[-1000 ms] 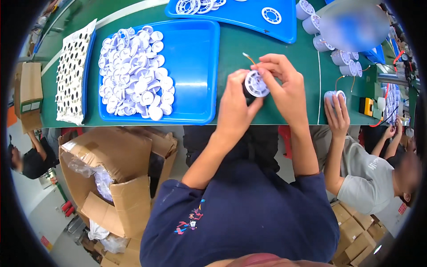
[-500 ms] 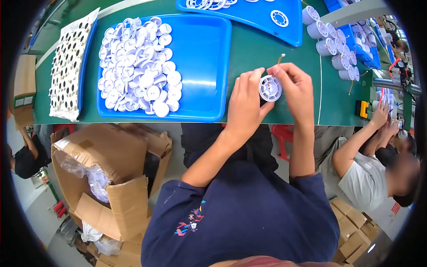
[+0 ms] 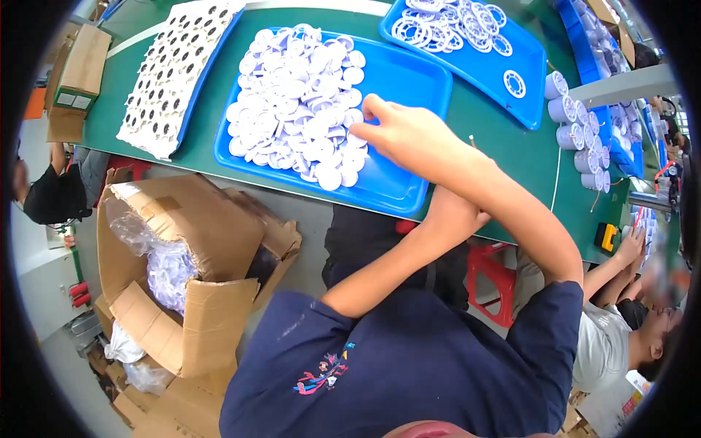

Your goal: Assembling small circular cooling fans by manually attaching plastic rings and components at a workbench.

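My right hand (image 3: 398, 135) reaches across over my left wrist to the blue tray (image 3: 416, 69) of white round caps (image 3: 292, 109). Its thumb and forefinger are apart at the pile's right edge, around a cap there. Below the right forearm, my left hand (image 3: 449, 213) is closed near the table's front edge. The white round housing it holds is hidden behind the right forearm; only the tip of its thin wire (image 3: 472, 139) sticks out above the arm.
Another blue tray (image 3: 537, 87) with white slotted rings (image 3: 515, 84) lies at the back. White cylinders (image 3: 562, 109) with wires stand at the right. A sheet of black-dotted white parts (image 3: 175, 80) lies on the left. An open carton (image 3: 212, 321) stands below; a co-worker (image 3: 606, 343) sits at the right.
My right hand has left the housing and crossed leftward to the caps. My left hand has moved lower, under the right forearm. The view has shifted, so the table appears further right.
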The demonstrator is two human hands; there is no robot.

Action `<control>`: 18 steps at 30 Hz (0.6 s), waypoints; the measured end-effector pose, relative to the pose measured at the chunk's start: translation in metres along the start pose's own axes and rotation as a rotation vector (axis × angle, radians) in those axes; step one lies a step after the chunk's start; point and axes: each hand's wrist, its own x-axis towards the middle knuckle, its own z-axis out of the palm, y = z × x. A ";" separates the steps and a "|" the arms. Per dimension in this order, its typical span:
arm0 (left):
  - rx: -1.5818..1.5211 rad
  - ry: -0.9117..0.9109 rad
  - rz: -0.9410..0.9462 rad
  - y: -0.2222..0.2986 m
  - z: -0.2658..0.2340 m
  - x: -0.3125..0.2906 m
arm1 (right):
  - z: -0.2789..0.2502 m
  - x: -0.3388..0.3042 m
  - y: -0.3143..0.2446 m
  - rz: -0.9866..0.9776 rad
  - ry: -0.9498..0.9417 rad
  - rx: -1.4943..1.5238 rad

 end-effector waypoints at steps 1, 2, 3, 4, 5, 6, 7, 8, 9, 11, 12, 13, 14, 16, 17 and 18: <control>-0.008 0.003 0.011 0.004 -0.006 0.002 | 0.006 0.002 0.000 0.044 -0.039 0.015; 0.008 -0.028 0.008 0.009 -0.011 0.003 | 0.010 0.002 0.001 0.097 -0.081 0.029; 0.020 -0.063 0.006 0.011 -0.014 0.003 | 0.013 0.002 0.007 0.067 -0.025 0.039; 0.026 -0.048 0.031 0.009 -0.017 0.002 | 0.010 0.003 0.008 0.068 0.012 0.036; 0.026 -0.033 0.057 0.004 -0.018 0.003 | 0.006 0.003 0.008 0.073 0.046 0.028; 0.033 -0.010 0.074 0.001 -0.017 0.002 | 0.003 0.002 0.003 0.137 0.140 0.099; -0.075 -0.016 -0.022 0.005 -0.020 0.006 | -0.013 -0.006 0.000 0.235 0.183 0.119; -0.172 -0.024 -0.128 0.008 -0.024 0.007 | -0.028 -0.012 -0.008 0.327 0.229 0.150; -0.171 0.026 -0.098 0.011 -0.024 0.008 | -0.043 -0.029 -0.011 0.389 0.360 0.219; -0.021 0.049 -0.042 0.008 -0.028 0.008 | -0.072 -0.076 -0.023 0.556 0.446 0.294; -0.028 0.052 -0.043 0.011 -0.030 0.011 | -0.080 -0.101 -0.031 0.734 0.443 0.446; -0.025 0.049 -0.057 0.017 -0.030 0.012 | -0.089 -0.123 -0.039 0.910 0.437 0.596; -0.024 0.042 -0.064 0.020 -0.029 0.014 | -0.093 -0.147 -0.038 0.996 0.470 0.780; -0.009 0.002 -0.061 0.021 -0.025 0.015 | -0.096 -0.177 -0.043 1.184 0.533 1.026; 0.014 -0.002 -0.049 0.020 -0.023 0.014 | -0.092 -0.180 -0.042 1.193 0.544 1.027; 0.037 -0.005 -0.038 0.018 -0.021 0.015 | -0.087 -0.179 -0.041 1.172 0.581 1.062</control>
